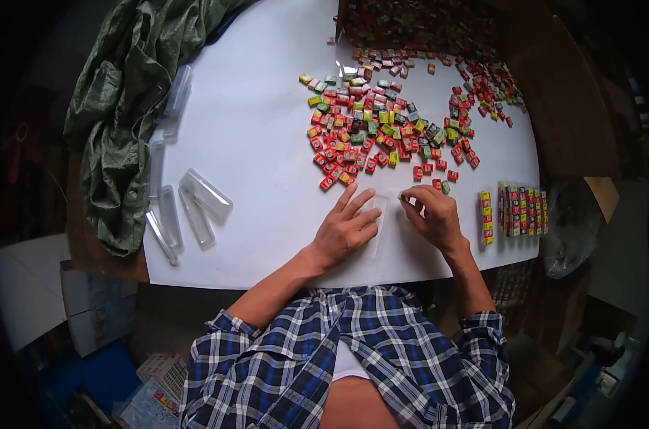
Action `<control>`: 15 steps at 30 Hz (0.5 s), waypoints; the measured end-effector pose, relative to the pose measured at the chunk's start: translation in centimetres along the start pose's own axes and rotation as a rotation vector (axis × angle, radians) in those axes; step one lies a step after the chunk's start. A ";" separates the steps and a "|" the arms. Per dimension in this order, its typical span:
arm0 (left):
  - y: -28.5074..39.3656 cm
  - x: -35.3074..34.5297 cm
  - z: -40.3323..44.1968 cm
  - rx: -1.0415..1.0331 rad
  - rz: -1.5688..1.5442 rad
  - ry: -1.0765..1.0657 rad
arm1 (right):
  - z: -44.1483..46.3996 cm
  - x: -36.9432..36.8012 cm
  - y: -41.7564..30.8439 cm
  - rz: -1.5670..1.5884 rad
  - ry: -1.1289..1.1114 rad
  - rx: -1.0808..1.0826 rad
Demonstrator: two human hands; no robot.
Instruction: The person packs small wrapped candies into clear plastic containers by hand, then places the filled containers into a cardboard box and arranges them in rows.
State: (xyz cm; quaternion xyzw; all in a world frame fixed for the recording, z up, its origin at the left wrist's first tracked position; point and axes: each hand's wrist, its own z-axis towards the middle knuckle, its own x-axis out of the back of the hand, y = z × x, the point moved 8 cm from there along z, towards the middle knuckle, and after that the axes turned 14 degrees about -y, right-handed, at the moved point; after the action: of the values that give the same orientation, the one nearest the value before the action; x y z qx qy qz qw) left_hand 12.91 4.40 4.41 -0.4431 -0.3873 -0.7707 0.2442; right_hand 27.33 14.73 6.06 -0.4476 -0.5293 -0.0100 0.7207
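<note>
An open, clear plastic case (380, 232) lies on the white table before me, long side pointing away. My left hand (344, 227) rests palm down at its left, fingers spread, with fingertips at the case's edge. My right hand (433, 214) is on the other side, thumb and forefinger pinched on a small box (403, 199) at the case's far right end; fingers partly cover it. Just beyond my hands spreads a loose pile of small red, yellow, green and black boxes (371, 121).
More clear cases (206, 196) lie at the left beside a crumpled green sheet (124, 107). At the right stand filled cases (523, 209) of small boxes in rows. A brown carton (553, 71) spills boxes at the back. A plastic bag (571, 236) hangs past the right edge.
</note>
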 end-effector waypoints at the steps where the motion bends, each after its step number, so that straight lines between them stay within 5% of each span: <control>1: 0.2 0.6 -0.1 0.015 -0.023 0.049 | -0.4 -0.3 -0.5 0.016 -0.006 0.004; 11: 2.8 -0.5 -3.0 0.075 -0.176 -0.079 | 0.2 -3.8 -2.9 -0.075 -0.035 0.259; 15: 3.1 -1.1 -3.2 0.007 -0.152 -0.060 | 1.6 -2.9 -2.1 -0.117 0.067 0.207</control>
State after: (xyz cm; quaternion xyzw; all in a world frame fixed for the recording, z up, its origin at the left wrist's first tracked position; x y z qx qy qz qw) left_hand 14.10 -0.02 3.68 -0.4346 -0.4297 -0.7719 0.1750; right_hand 23.83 13.21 5.17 -0.3388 -0.5283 -0.0122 0.7785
